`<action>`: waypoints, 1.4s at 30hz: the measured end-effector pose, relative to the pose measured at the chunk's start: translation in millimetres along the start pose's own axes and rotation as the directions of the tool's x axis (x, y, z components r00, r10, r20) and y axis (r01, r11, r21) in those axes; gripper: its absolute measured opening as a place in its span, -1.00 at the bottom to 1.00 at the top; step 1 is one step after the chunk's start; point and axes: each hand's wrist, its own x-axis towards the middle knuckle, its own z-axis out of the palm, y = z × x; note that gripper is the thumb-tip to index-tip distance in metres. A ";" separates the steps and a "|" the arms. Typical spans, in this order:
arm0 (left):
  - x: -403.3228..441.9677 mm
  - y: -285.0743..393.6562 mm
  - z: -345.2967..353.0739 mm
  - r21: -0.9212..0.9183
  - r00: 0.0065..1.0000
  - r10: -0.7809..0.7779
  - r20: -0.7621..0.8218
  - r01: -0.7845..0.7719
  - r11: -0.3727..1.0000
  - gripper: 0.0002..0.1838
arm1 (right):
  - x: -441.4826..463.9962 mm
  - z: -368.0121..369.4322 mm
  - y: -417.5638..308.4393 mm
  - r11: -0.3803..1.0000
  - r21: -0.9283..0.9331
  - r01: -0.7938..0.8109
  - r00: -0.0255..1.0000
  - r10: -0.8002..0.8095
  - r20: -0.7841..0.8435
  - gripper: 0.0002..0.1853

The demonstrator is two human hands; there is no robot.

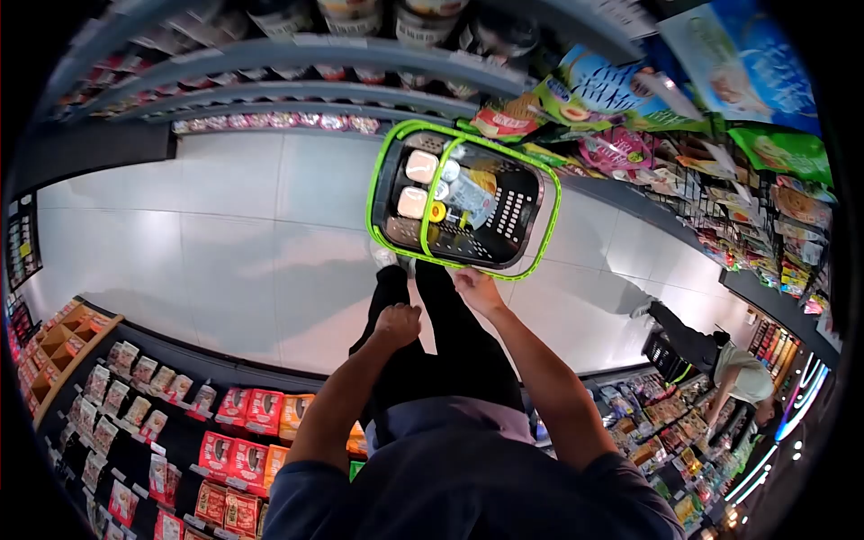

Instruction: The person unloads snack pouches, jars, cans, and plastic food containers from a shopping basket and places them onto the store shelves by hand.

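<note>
A black shopping basket [517, 184] with a lime-green rim and a green handle [438, 193] across it is in front of my legs. My right hand [477, 290] is closed on its near green edge; the fingertips are partly hidden. Inside lie two pink-topped tubs, one of them a tub [421, 166] at the back left, a yellow-lidded item [437, 211] and a clear plastic package [470, 198]. My left hand [398, 324] hangs before my thigh, apart from the basket, fingers curled with nothing visible in them.
Shelves of jars [351, 18] and hanging snack bags [621, 148] run along the far side. Red packets [247, 409] and bagged goods fill the near shelf. At the right, another person [742, 373] leans toward a shelf beside a black basket [664, 357]. Tiled floor [225, 243] lies between.
</note>
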 end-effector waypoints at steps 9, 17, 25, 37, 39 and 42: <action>10.7 -38.3 99.3 0.054 0.840 0.530 -0.117 -0.528 0.848 -0.61 | 157.1 7.0 150.7 0.974 -0.224 -0.042 0.965 -0.018 -0.260 -0.74; 33.3 -56.6 124.1 -0.294 0.856 0.501 -0.129 -0.516 0.805 -0.54 | 304.9 23.4 255.5 0.775 -0.579 -0.254 0.954 0.301 -0.016 -0.24; 29.7 -67.4 124.5 -0.298 0.895 0.416 -0.164 -0.447 0.843 -0.53 | 370.5 79.8 311.9 0.856 -0.501 -0.131 0.986 0.163 0.021 -0.09; 36.3 -60.7 125.1 -0.249 0.875 0.431 -0.223 -0.478 0.842 -0.50 | 357.7 70.6 279.8 0.709 -0.689 -0.152 0.976 0.219 0.010 0.06; 35.4 -56.7 125.1 -0.230 0.870 0.448 -0.208 -0.489 0.842 -0.48 | 340.8 48.6 255.5 0.740 -0.640 -0.207 0.951 0.305 0.044 0.05; 37.0 -46.1 113.3 -0.214 0.895 0.439 -0.086 -0.447 0.869 -0.48 | 298.7 18.8 224.4 0.785 -0.592 -0.181 0.973 0.229 0.007 0.03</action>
